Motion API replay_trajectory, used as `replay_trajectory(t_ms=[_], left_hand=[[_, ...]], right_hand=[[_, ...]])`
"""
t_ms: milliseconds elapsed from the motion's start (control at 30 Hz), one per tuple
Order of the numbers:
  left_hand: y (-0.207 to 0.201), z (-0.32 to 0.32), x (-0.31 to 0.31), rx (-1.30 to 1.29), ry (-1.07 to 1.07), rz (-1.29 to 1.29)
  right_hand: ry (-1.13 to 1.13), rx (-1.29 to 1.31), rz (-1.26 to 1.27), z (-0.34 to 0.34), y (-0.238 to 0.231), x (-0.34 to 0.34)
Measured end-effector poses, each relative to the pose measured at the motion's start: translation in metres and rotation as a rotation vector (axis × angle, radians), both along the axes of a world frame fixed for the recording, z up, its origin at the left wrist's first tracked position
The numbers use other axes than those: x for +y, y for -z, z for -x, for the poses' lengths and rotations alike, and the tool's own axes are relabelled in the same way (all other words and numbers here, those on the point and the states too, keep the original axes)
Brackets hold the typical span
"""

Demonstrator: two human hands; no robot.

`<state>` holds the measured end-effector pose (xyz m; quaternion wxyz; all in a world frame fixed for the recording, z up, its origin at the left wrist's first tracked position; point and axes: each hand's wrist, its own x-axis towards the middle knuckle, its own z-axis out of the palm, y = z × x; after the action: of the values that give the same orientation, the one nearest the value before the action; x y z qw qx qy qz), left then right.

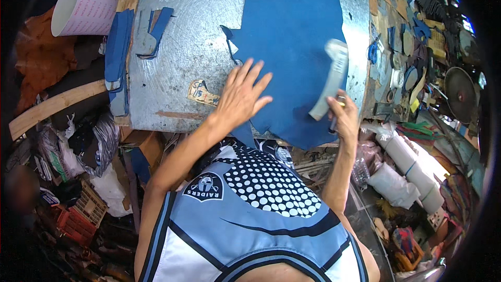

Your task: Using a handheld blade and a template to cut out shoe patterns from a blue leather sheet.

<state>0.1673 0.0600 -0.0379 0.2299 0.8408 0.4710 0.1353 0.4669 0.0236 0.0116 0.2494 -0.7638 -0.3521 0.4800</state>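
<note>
A large blue sheet, which looks like leather (292, 26), lies over a scratched metal-topped table (193, 0). My left hand (241, 94) is spread open at the sheet's left edge. In my right hand (344, 117) is a curved pale grey template (334, 75), gripped by its lower end above the sheet's right side. Something small and dark shows below those fingers; I cannot make out what it is. Beside my left hand, a tan marked template (201, 93) rests on the metal.
Blue strips (119, 47) hang over the table's left edge, near more cut pieces (155, 31). A white roll (86, 5) stands at the far left. Tools and scraps crowd a wooden board (383, 68) on the right. Wrapped rolls (412, 162) lie below it.
</note>
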Motion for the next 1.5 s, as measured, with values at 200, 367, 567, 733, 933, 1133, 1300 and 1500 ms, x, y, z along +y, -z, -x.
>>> replay_trajectory(t_ms=[200, 367, 567, 733, 933, 1133, 1300, 1500], left_hand=[[0.022, 0.064, 0.055, 0.369, -0.09, 0.005], [0.001, 0.13, 0.089, 0.453, -0.196, -0.174], [0.014, 0.065, 0.065, 0.076, -0.218, -0.187], [0.052, 0.029, 0.039, -0.061, -0.326, -0.138], [0.058, 0.021, 0.023, -0.083, -0.31, -0.129], [0.053, 0.016, 0.02, -0.099, -0.328, -0.1], [0.053, 0.017, 0.018, -0.082, -0.326, -0.068], [0.054, 0.019, 0.022, -0.114, -0.332, -0.106]], right_hand=[[-0.172, 0.113, -0.008, 0.054, 0.034, 0.013], [-0.168, 0.137, -0.064, 0.092, 0.037, 0.024], [-0.244, 0.116, -0.025, 0.124, 0.049, 0.035], [-0.281, 0.025, 0.006, 0.134, 0.04, 0.042], [-0.326, -0.02, 0.08, 0.134, 0.034, 0.043], [-0.317, -0.019, -0.033, 0.132, 0.045, 0.039], [-0.352, -0.025, -0.033, 0.131, 0.045, 0.042], [-0.434, -0.095, -0.178, 0.127, 0.058, 0.037]])
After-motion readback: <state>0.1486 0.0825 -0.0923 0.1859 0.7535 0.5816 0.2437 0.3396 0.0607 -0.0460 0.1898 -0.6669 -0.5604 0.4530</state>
